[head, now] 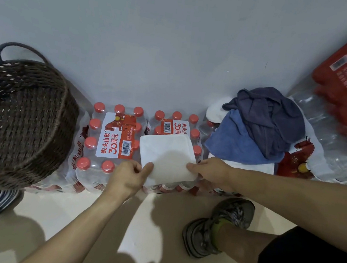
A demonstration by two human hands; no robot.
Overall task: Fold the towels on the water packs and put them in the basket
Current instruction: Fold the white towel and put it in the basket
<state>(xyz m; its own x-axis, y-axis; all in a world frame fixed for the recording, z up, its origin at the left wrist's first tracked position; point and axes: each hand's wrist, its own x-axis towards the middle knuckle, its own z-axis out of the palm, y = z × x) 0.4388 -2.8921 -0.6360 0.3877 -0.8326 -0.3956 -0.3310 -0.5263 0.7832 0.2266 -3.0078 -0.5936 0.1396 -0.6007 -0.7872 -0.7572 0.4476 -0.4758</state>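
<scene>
White folded towel (pixel 166 156) lies square on the water packs (pixel 115 137), its near corners pinched by the left hand (pixel 128 176) and right hand (pixel 211 171), which should lift evenly to keep folds intact toward the wicker basket (pixel 19 113) at left.

One head-worn wide-angle view looks steeply down, close over the water packs (pixel 111 137) against the wall (pixel 156 43).

Dim, soft shadows, warped blurry edges
</scene>
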